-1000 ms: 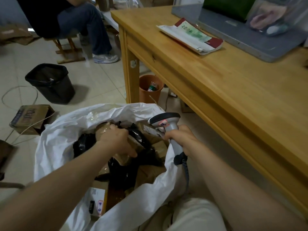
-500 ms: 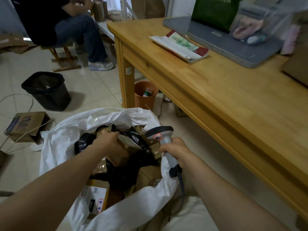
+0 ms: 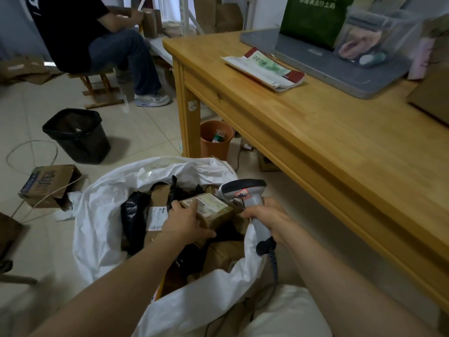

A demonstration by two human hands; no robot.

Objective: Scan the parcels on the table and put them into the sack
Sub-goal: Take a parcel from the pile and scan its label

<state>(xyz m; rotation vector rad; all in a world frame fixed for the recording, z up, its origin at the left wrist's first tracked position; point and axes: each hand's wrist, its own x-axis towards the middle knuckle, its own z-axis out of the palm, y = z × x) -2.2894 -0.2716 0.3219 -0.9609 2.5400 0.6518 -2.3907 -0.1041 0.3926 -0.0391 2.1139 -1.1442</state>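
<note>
Low in the frame, the left hand (image 3: 185, 221) is wrapped around a brown box (image 3: 211, 208), label up, holding it over the open white sack (image 3: 102, 215) on the floor. The right hand (image 3: 268, 218) is closed around the grip of a grey scanner (image 3: 245, 190), whose head sits just beside the box. Inside the sack lie black bags and more brown parcels. On the tabletop (image 3: 315, 132) at right, a flat printed packet (image 3: 263, 69) rests near the far edge.
</note>
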